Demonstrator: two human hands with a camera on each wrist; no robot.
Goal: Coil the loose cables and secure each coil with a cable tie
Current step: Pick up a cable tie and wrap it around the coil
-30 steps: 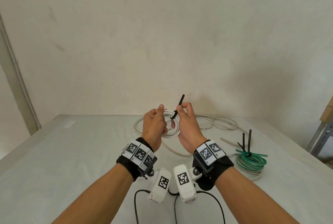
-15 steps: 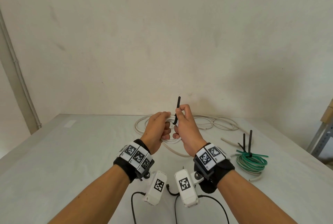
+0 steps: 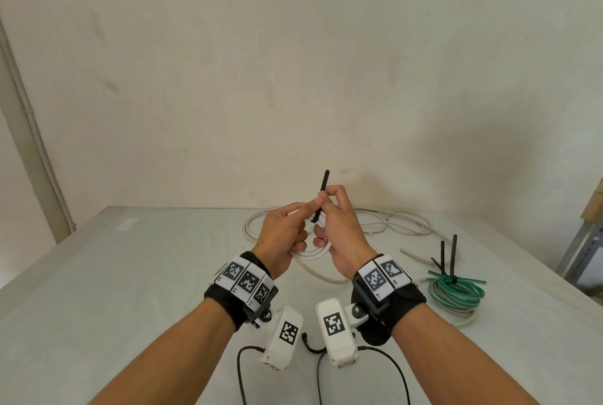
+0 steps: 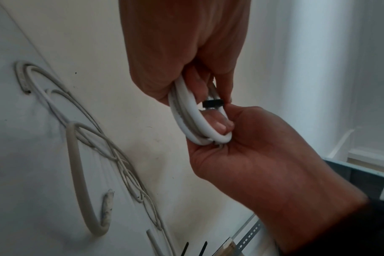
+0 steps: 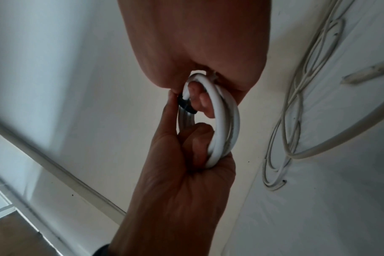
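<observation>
We see, from left to right, the left hand (image 3: 283,238) clenched round the white coil (image 4: 187,119), held above the table (image 3: 130,290) near its middle, and the right hand (image 3: 339,228) pinching the black tie (image 3: 321,197), which wraps the coil at its 12 o'clock side with its tail standing upright. We judge the tie not yet drawn tight. If the left fingers loosen, the stiff turns could spring apart and slip out of the loop; if the tail slides through the pinch, the loop could stay slack. Loose white cable (image 3: 391,225) lies on the table at 1 o'clock of the hands, and a tied green coil (image 3: 456,290) at 4 o'clock. The wall stands beyond at 12 o'clock; open tabletop lies at 9 o'clock.
</observation>
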